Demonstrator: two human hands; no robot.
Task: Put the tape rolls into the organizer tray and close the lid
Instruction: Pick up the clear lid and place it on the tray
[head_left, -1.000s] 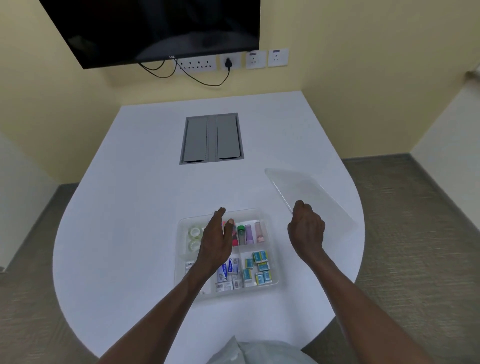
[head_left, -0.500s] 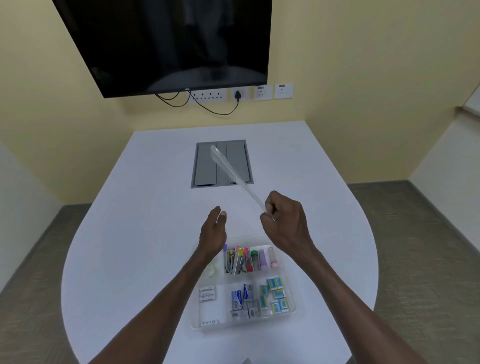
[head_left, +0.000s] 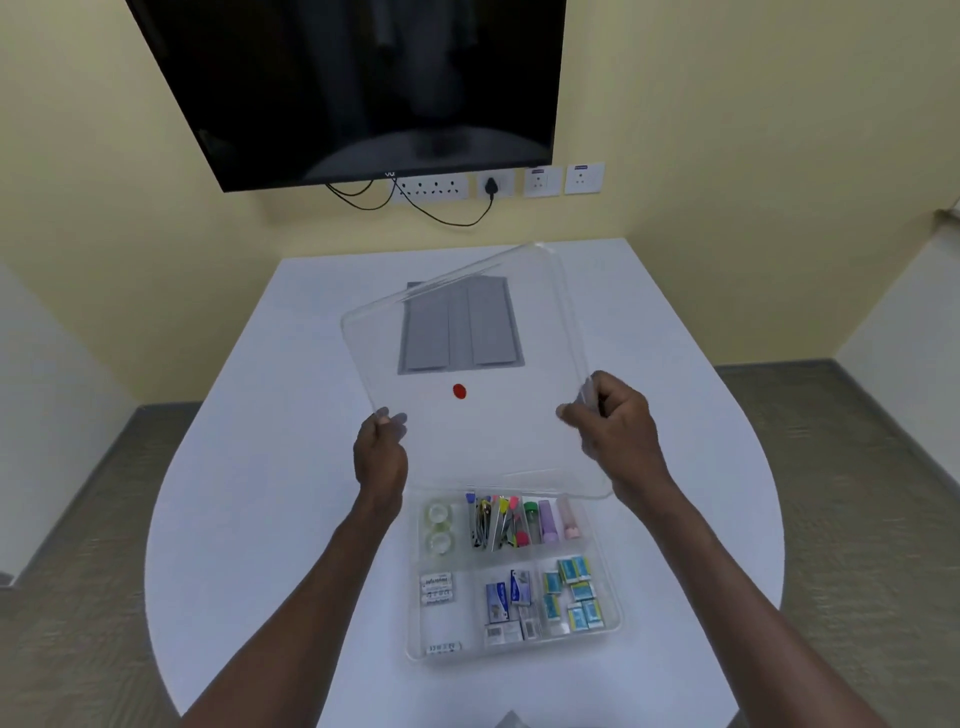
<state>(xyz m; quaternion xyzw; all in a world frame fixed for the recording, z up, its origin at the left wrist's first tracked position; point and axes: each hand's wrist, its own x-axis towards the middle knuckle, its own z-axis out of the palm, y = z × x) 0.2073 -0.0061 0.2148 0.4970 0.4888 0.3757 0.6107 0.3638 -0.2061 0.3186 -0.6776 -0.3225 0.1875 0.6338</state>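
A clear plastic organizer tray (head_left: 613, 626) sits on the white table near me. Two clear tape rolls (head_left: 438, 527) lie in its far left compartment. The transparent lid (head_left: 483, 431), with a small red dot on it, is held in the air just beyond the tray, tilted and facing me. My left hand (head_left: 381, 457) grips the lid's left near corner. My right hand (head_left: 618, 431) pinches its right edge. The lid's near edge hangs over the tray's far rim.
The tray also holds coloured pens and tubes (head_left: 519, 522), small white boxes (head_left: 436, 590) and several blue packets (head_left: 571, 592). A grey cable hatch (head_left: 460, 327) is set in the round white table (head_left: 249, 519). A dark wall screen (head_left: 363, 83) and sockets hang behind.
My right hand picked the lid up from the table at the right and swung it over in front of me. My left hand left the tray and took the lid's left corner.
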